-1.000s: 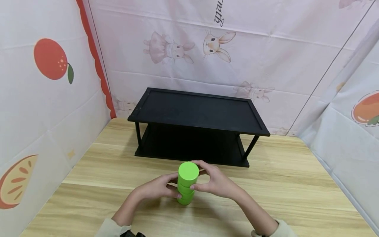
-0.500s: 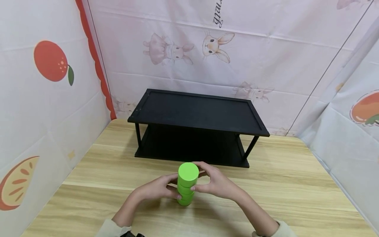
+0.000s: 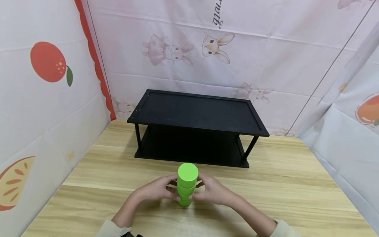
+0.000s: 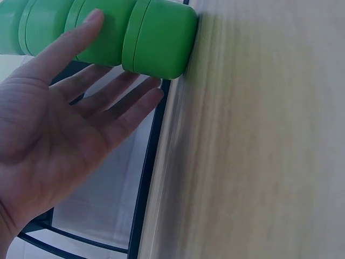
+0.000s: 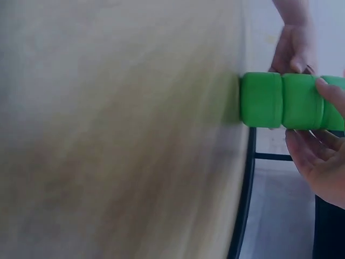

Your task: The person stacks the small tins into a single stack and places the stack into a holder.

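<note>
A stack of green round lidded jars [image 3: 188,172] stands upright on the wooden table, one jar on top of another. My left hand [image 3: 155,189] is at its left side, thumb on the near face and fingers reaching behind. In the left wrist view the thumb of this hand [image 4: 59,118] lies across a jar [image 4: 108,32], while its lower fingers stay loose beside the stack. From the right, my right hand [image 3: 217,191] holds the lower part of the stack between thumb and fingers. The right wrist view shows that thumb [image 5: 331,94] against a jar [image 5: 302,102].
Behind the stack stands a black two-tier rack [image 3: 198,110], its lower shelf [image 3: 189,144] just beyond my hands. Printed cloths [image 3: 183,75] enclose the back and both sides of the wooden table [image 3: 296,184].
My right hand has slid down the stack, from near the top jar to a lower one. The left hand and the jars keep nearly the same place.
</note>
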A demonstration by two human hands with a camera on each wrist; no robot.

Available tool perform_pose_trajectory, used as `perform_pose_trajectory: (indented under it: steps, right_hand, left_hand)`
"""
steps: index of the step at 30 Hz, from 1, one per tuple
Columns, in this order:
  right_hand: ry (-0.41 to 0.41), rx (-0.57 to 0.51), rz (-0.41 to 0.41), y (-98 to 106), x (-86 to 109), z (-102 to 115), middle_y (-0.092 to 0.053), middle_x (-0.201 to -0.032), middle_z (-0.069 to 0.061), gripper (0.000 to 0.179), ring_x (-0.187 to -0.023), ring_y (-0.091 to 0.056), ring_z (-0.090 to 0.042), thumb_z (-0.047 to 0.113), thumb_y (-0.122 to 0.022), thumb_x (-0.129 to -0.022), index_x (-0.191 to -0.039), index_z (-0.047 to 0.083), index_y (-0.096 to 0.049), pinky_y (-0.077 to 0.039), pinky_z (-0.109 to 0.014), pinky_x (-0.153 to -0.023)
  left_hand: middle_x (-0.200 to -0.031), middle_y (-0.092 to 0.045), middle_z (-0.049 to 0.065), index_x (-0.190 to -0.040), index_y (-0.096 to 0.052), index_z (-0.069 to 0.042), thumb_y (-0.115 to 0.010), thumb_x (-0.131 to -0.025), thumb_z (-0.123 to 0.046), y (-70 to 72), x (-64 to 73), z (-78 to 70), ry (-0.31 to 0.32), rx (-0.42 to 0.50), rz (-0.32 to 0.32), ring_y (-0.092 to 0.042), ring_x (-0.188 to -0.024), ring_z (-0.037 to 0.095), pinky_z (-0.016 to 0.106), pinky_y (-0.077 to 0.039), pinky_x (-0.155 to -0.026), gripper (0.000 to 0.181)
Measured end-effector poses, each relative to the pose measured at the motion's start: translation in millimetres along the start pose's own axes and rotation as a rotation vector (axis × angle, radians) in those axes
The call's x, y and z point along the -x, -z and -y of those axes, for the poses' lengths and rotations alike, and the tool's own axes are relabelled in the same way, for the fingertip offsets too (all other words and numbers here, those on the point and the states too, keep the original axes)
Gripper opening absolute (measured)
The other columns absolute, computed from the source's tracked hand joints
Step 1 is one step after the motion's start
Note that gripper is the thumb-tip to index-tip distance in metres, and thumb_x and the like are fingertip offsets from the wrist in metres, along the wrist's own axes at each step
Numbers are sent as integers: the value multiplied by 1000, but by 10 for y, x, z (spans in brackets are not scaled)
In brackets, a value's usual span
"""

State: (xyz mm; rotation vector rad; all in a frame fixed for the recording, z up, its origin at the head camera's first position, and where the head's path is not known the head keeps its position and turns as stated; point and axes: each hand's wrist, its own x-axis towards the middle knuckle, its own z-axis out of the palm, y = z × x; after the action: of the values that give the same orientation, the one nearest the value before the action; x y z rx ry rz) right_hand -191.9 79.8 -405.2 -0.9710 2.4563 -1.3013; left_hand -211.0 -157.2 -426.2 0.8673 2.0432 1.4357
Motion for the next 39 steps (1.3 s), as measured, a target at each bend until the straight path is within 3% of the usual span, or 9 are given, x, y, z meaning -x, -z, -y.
perform_pose_trajectory:
  steps: [11,18,39]
  right_hand:
    - [-36,43,-55,-175,56,-122,-57,-109,1,60,-94,-56,-13,13,-79,-71,-122,10,-49,-49,-26,-80]
    - [-45,50,-102,-260,99,-167,-58,-108,-1,58,-92,-57,-12,18,-80,-71,-119,5,-51,-50,-26,-80]
    - [-18,35,-97,-266,100,-186,-58,-110,-1,58,-94,-58,-12,23,-79,-73,-121,8,-50,-49,-26,-81]
  left_hand:
    - [-117,-55,-3,-124,-52,-13,-75,-76,-13,-23,3,19,9,-69,-5,-49,-112,20,34,-38,-97,53]
    - [-116,-56,-4,-124,-52,-14,-76,-74,-12,-28,3,19,13,-89,-18,-49,-112,21,40,-36,-99,55]
    - [-114,-57,-6,-123,-53,-17,-77,-72,-11,-44,-15,8,4,-97,-27,-50,-110,17,44,-32,-101,56]
